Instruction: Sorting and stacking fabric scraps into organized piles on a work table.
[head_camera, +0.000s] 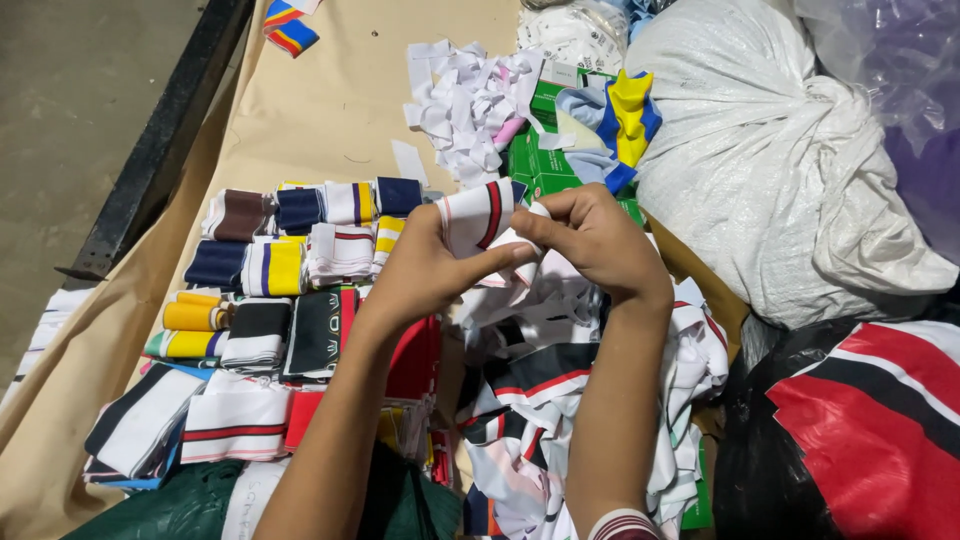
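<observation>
I held a white knit strip with red and black stripes (478, 215) between my left hand (425, 265) and right hand (590, 240), above the loose pile (540, 400); folding it called for matched edges

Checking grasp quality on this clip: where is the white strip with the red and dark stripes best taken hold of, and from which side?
Probably at its upper folded edge, from above. The striped strip stands up between the left hand and right hand, fingers pinching its lower right part. Its top edge is free, while the loose fabric pile crowds it below.
</observation>
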